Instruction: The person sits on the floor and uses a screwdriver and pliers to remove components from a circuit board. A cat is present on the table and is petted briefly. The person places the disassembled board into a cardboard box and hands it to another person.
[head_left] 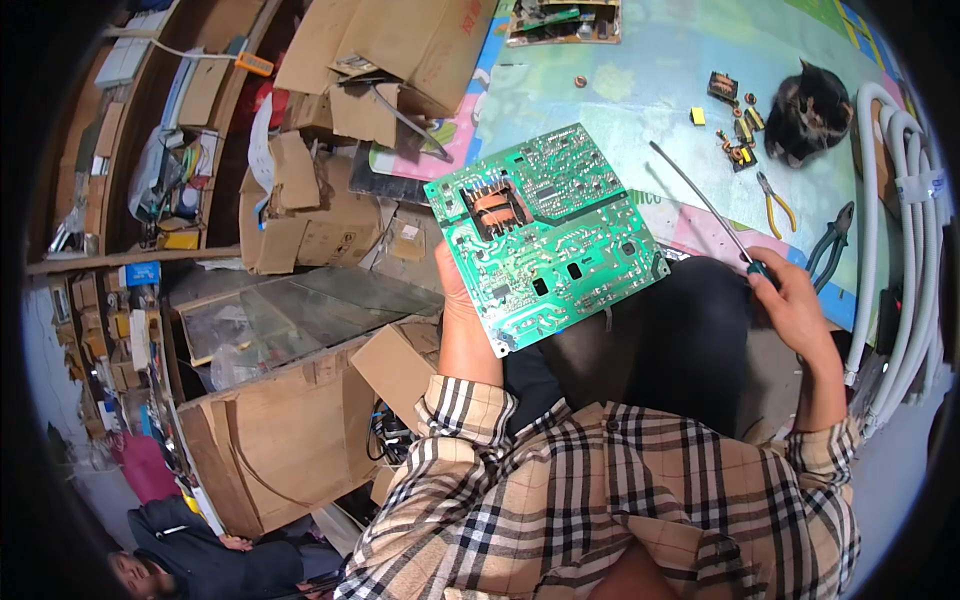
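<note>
My left hand [455,280] is closed on the left edge of a green circuit board [600,240]; most of its fingers are hidden behind it. The board is tilted, its solder-dotted face up, above my dark-trousered legs. A copper-wound coil [495,208] shows near its upper left part. To the right, my right hand [795,305] grips the dark handle of a long screwdriver [705,200], whose shaft points up and left, apart from the board. Close by that hand lie pliers with dark handles [830,245] and small yellow-handled pliers [775,205].
A black and orange cat [812,112] sits on the covered table [560,105] near several small coils [742,130]. Grey hoses [905,230] hang at the right. Cardboard boxes [400,50] and filled shelves [130,120] stand left. Another person [215,545] is at the lower left.
</note>
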